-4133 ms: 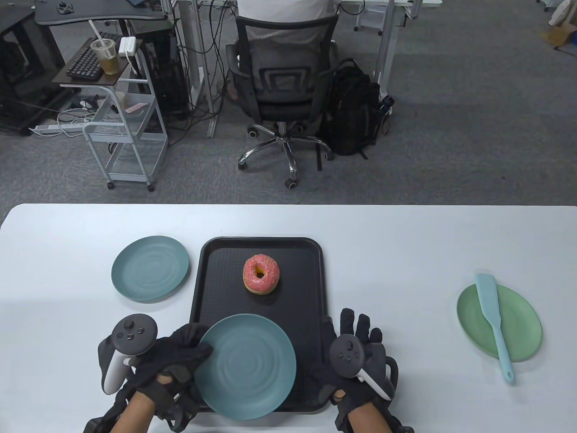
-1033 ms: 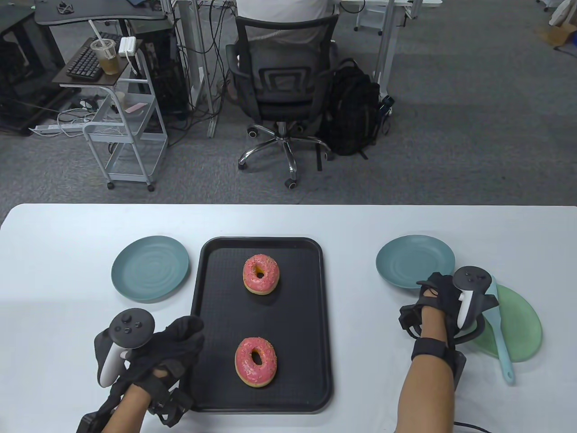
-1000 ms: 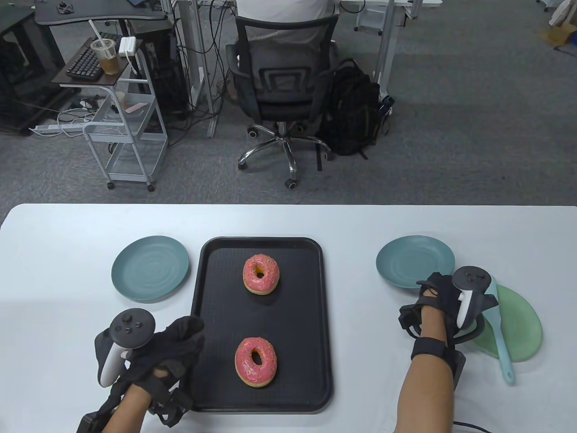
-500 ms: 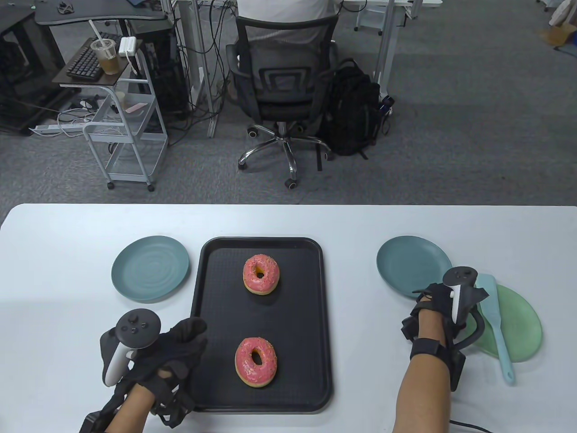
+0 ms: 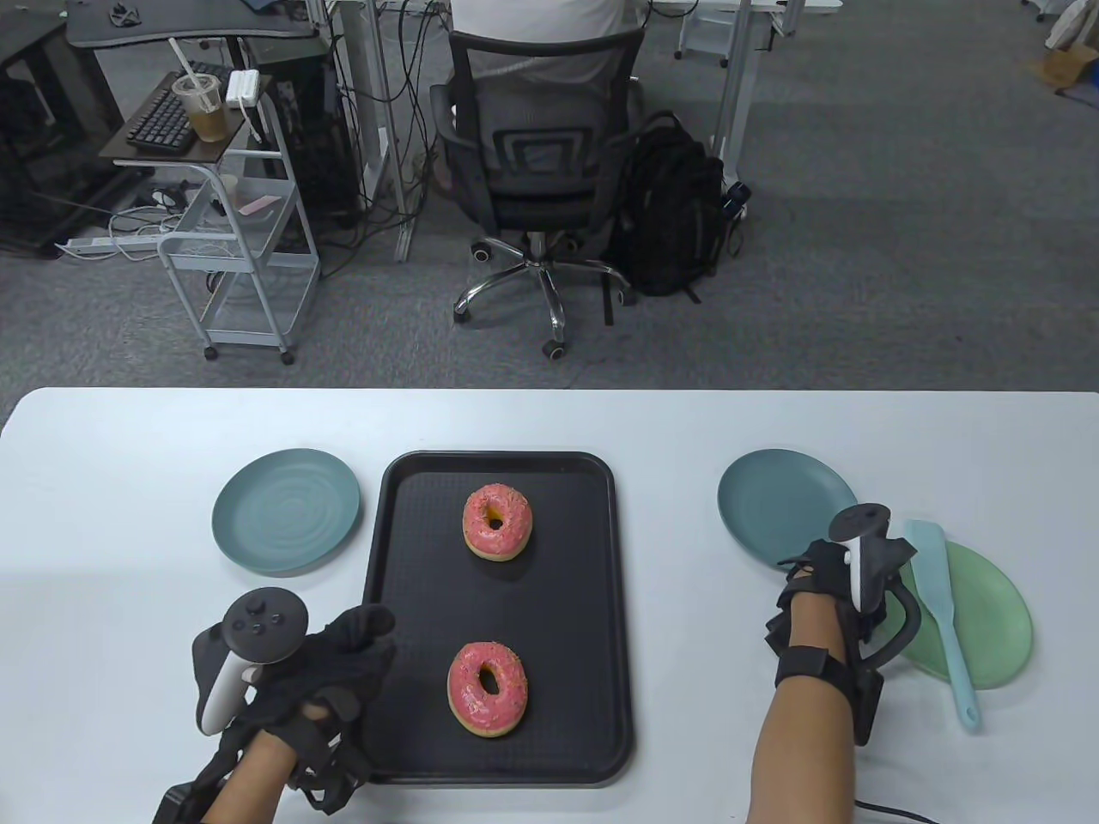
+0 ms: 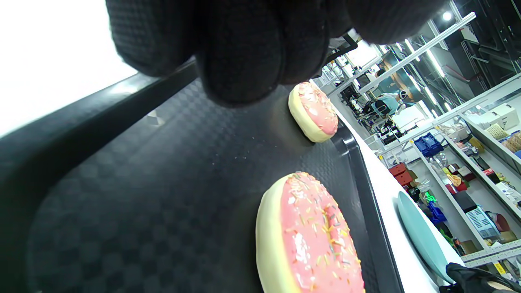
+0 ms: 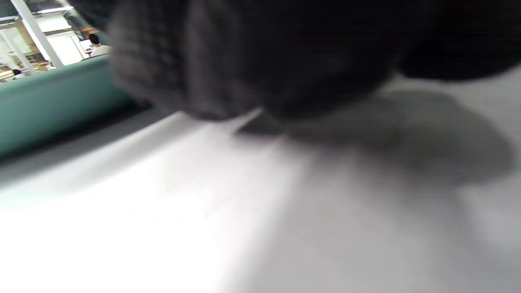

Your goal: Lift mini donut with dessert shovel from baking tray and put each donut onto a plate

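Note:
Two pink-iced mini donuts lie on the black baking tray [image 5: 403, 549], one at the far end [image 5: 497, 521] and one at the near end [image 5: 487, 687]. My left hand [image 5: 365, 631] rests loosely curled fingers on the tray's left rim, and the left wrist view shows these fingers [image 6: 240, 49] above the rim. The light blue dessert shovel [image 5: 940, 614] lies untouched across a green plate [image 5: 996, 627]. My right hand [image 5: 893, 554] stands on its side between that plate and a teal plate [image 5: 786, 506], holding nothing. Its fingers [image 7: 260, 61] are blurred above the white table.
A second teal plate [image 5: 286, 511] sits left of the tray. Behind the table stand an office chair [image 5: 537, 163] with a seated person, a black backpack [image 5: 674, 206] and a white cart [image 5: 236, 257]. The table's front edge is near my forearms.
Four seconds ago a teal plate lay over the near donut; it now sits right of the tray. In the last second my right hand rolled onto its side beside the shovel. My left hand barely shifted.

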Available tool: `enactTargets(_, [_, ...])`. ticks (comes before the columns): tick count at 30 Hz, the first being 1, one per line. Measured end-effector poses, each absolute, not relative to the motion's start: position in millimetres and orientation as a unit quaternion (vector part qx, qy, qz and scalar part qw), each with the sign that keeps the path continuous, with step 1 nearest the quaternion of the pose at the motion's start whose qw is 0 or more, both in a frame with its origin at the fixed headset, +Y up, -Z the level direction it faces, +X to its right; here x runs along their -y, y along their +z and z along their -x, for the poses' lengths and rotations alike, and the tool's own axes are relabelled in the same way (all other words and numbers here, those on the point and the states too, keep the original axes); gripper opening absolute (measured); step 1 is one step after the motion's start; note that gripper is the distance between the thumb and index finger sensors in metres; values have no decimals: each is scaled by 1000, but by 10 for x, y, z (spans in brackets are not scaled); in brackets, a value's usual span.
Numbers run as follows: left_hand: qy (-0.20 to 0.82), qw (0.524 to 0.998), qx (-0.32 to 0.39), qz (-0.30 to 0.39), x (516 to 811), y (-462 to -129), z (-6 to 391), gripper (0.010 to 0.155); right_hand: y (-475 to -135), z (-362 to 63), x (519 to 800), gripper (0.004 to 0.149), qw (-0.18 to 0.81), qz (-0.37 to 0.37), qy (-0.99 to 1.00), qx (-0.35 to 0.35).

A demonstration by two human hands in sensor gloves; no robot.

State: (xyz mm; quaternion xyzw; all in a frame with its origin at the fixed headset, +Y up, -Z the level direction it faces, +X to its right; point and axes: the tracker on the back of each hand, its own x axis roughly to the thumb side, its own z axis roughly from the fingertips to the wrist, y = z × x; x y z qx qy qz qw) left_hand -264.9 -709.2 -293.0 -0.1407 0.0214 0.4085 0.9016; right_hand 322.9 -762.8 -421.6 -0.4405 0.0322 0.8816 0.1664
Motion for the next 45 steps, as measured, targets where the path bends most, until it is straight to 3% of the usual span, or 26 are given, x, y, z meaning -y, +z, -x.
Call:
enactTargets(9, [334,937,-65,77,7068,-2910,2766,66,-3899,-2902,7312,67,145,348,926,-14])
enactTargets(18, [273,958,-55,62,7096,-2883,2747,85,-3192,-1680,6893,77,121,58,989,61])
enactTargets(23, [226,970,-35,79,7157,-2882,2658,89,-2762,-1027,6902,79,107,-60,990,72])
enactTargets(29, [204,974,-48,82,7202,-2897,2680,87,-2578,-731,7196,79,93,-99,990,47])
enactTargets(34, [209,964,-126,101,7324,-3039,3018,84,-2575,-788,7195,80,99,-97,989,42])
enactTargets(38, [235,939,-221,118,7397,-3323,3440,83,-2583,-855,7152,80,134,-97,985,44])
enactTargets(45, [182,927,-303,126,7594,-3904,3845,82,-2612,-865,7161,80,154,-100,982,35])
